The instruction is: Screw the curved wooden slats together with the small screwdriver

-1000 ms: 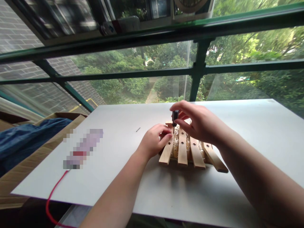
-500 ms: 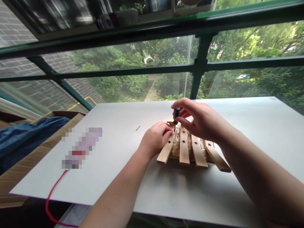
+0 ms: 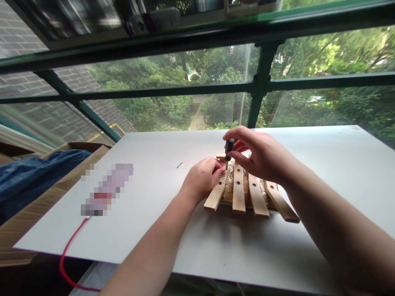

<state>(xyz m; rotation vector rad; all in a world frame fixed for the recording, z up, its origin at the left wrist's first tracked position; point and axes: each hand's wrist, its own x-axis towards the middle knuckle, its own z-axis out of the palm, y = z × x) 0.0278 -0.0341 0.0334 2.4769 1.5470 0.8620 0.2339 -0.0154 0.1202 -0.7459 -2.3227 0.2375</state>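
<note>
Hands both at slatted wooden piece [image 3: 238, 195], which sits on the worktop [image 3: 148, 193]. Right hand [image 3: 257, 154] above the piece, partly curled, thumb and fingers pinching an upright black-handled screwdriver [image 3: 229, 149]; tip hidden. Left hand [image 3: 202, 176] on the piece's leftmost slat, fingers bunched close together near the screwdriver's lower end; can't tell if they pinch anything. Piece: four pale slats in view, dark holes in them, shiny brown base [image 3: 228, 191] underneath.

Screw [image 3: 179, 165] lies on the white worktop, left of the piece. Farther left of it, a pixelated object [image 3: 108, 189] with red cord [image 3: 61, 265] hanging off the edge. Well left of the piece, cardboard box [image 3: 49, 201] with blue cloth [image 3: 31, 172]. Behind the piece, green window frame [image 3: 261, 82], trees outside; brick wall [image 3: 21, 28] back left.

Worktop's near edge runs in front of the piece, far edge behind it; bare white surface stretches right of it, past the right forearm.
</note>
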